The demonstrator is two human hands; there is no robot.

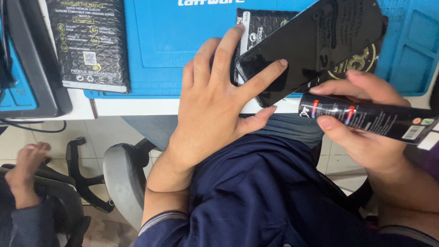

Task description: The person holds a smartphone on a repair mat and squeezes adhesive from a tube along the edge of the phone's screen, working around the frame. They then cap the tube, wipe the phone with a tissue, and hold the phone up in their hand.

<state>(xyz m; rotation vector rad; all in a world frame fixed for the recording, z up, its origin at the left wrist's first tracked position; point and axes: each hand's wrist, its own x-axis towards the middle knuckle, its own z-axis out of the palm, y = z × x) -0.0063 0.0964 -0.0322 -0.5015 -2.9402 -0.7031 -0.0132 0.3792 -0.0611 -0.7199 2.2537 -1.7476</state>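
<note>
A glossy black phone (311,45) is pinched by the left hand (215,105) over the white table edge (137,106); a black tube (366,118) is gripped by the right hand (366,132); tiled floor (91,132) is seen near left

Blue work mat (173,41), black packet (89,43) on it, grey chair (121,176) below

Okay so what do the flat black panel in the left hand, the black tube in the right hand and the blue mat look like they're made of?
Black panel: likely glass, glossy; it mirrors print and light.
Black tube: probably plastic or coated metal, with a soft sheen and printed labels.
Blue mat: looks like matte silicone or rubber, with moulded recesses.
The left hand grips the panel; the right hand grips the tube.
</note>
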